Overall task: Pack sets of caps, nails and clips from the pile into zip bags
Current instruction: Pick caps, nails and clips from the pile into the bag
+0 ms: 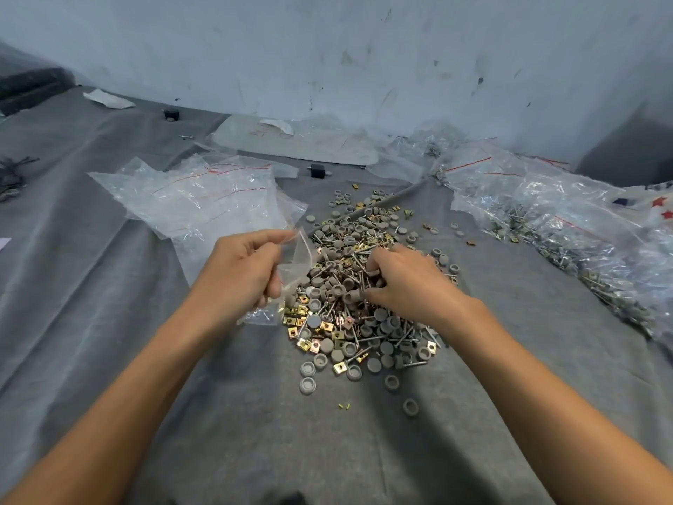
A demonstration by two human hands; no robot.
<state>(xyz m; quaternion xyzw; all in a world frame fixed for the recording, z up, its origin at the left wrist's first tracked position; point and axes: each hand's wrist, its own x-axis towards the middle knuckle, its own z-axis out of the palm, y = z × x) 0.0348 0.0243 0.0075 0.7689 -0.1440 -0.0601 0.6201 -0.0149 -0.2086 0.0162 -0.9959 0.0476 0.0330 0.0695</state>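
The pile (364,322) of loose parts lies in the middle of the grey cloth-covered surface (255,413). It mixes round grey caps (307,385), thin metal nails (413,364) and square brass-coloured clips (340,367).

At the pile's left edge, the left hand (240,271) pinches a small clear zip bag (298,264) between thumb and curled fingers. The bag hangs down against the outermost clips. I cannot tell whether it holds anything.

The right hand (404,278) rests palm down on top of the pile, right of its middle, with the fingers curled into the parts. I cannot tell whether they grasp any piece.

Left of the pile and a little behind it lies a loose heap of empty zip bags (196,198) with red seal lines. Right of the pile, well apart from it, a long bank of filled bags (564,220) runs along the surface; caps and nails show through the plastic.

Behind the pile a flat white board (298,140) lies under clear plastic, with a small black block (317,171) just in front of it. On the near side of the pile a few caps lie scattered. One stray cap (410,407) sits apart, and two tiny yellow bits (344,406) lie close by.
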